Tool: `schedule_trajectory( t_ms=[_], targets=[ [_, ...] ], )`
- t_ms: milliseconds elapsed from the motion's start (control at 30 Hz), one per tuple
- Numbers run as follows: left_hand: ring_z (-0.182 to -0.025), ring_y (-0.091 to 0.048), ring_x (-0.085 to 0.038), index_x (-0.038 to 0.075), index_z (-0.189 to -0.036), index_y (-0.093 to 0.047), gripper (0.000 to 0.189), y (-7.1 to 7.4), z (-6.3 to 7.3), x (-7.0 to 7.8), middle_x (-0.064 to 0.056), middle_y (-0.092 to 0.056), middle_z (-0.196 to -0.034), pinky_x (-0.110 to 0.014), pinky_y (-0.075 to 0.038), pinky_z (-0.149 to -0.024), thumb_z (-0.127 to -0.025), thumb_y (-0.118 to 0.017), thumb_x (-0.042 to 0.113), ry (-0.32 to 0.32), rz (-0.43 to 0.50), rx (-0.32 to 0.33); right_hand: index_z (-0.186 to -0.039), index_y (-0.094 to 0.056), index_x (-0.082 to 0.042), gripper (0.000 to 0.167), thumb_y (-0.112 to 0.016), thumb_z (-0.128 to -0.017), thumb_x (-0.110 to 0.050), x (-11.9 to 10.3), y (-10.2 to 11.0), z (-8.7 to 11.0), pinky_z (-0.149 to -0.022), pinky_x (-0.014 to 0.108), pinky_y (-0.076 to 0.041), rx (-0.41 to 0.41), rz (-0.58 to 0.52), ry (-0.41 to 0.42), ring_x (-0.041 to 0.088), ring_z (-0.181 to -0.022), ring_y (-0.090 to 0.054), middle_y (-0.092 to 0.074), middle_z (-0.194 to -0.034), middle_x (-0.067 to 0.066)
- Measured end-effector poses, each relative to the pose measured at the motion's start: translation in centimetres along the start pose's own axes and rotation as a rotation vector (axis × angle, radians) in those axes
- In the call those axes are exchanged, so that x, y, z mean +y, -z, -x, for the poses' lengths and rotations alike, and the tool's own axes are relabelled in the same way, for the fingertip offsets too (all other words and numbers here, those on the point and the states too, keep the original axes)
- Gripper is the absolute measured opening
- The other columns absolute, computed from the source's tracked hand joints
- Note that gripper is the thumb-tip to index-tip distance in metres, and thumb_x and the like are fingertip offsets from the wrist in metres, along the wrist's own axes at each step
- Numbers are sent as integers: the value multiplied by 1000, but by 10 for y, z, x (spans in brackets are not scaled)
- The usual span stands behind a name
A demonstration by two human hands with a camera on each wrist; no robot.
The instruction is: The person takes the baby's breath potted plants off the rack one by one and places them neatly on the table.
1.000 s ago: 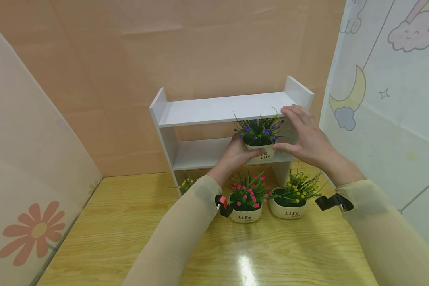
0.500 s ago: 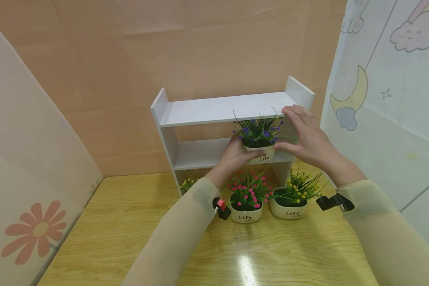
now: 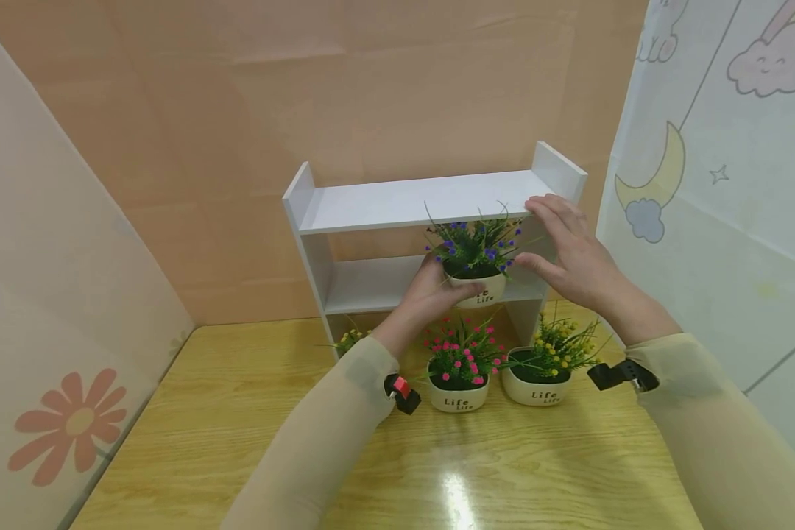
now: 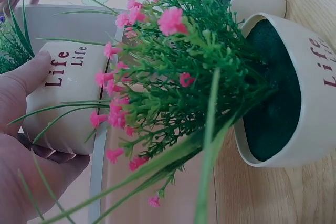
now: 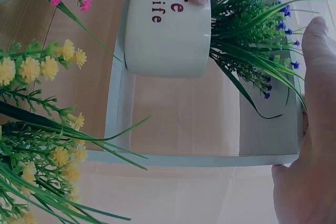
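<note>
My left hand (image 3: 425,293) grips a white oval pot (image 3: 494,290) marked "Life", its thumb across the front. Grass and small blue-purple flowers rise from this potted plant, which is held in front of the middle board of the white shelf (image 3: 397,205). In the left wrist view the left thumb and fingers (image 4: 32,72) wrap the pot's side. My right hand (image 3: 578,254) is at the right end of the top board, fingers on its front edge and thumb spread away. The right wrist view shows that thumb (image 5: 316,38) extended beside the blue flowers, apart from the pot (image 5: 168,40).
A pot with pink flowers (image 3: 458,397) and one with yellow flowers (image 3: 536,390) stand on the wooden table (image 3: 238,412) before the shelf. More yellow flowers (image 3: 347,340) show at lower left, partly behind the left arm. Printed cloth walls (image 3: 722,243) flank the table.
The left hand has drawn the blue-flowered pot slightly left, down and toward me, away from the right thumb. The right hand stays at the top board.
</note>
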State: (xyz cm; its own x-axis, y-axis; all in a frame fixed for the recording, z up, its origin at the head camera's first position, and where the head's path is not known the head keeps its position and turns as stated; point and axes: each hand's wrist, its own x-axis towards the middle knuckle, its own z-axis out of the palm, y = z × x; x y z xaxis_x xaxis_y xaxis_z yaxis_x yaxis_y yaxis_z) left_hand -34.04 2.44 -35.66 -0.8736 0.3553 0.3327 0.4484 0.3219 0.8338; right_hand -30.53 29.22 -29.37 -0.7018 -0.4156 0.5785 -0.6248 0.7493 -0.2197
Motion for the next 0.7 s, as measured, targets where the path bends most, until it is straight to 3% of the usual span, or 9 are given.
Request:
schedule_trajectory(
  t_ms=[300, 433, 533, 700],
  targets=[
    [-157, -42, -24, 32, -169, -43, 90, 6, 12, 0, -1, -44, -170, -48, -41, -124, -93, -92, 37, 71, -40, 4, -170, -34, -4, 91, -49, -109, -70, 3, 0, -1, -132, 66, -17, 7, -11, -8, 45, -165, -17, -28, -176, 23],
    [-156, -44, -29, 28, -169, -43, 91, 8, 19, 0, -5, -45, -169, -50, -42, -123, -93, -92, 40, 114, -28, 4, -171, -32, -4, 89, -48, -111, -68, 2, 0, -1, -132, 66, -15, -2, -15, -26, 45, -165, -16, -26, -176, 24],
    [-155, -45, -29, 29, -167, -45, 89, 12, 25, 0, -5, -47, -168, -51, -43, -123, -93, -92, 39, 127, -1, 1, -171, -32, -4, 87, -47, -112, -66, 2, 1, -2, -132, 67, -16, -9, -20, -37, 44, -166, -15, -25, -176, 24],
    [-155, -45, -27, 36, -163, -49, 83, 20, 34, 0, -1, -48, -166, -51, -42, -123, -93, -93, 38, 97, 20, -13, -170, -32, -4, 83, -46, -114, -63, 3, 1, -3, -131, 68, -16, -8, -26, -37, 44, -165, -15, -25, -176, 23]
  ],
)
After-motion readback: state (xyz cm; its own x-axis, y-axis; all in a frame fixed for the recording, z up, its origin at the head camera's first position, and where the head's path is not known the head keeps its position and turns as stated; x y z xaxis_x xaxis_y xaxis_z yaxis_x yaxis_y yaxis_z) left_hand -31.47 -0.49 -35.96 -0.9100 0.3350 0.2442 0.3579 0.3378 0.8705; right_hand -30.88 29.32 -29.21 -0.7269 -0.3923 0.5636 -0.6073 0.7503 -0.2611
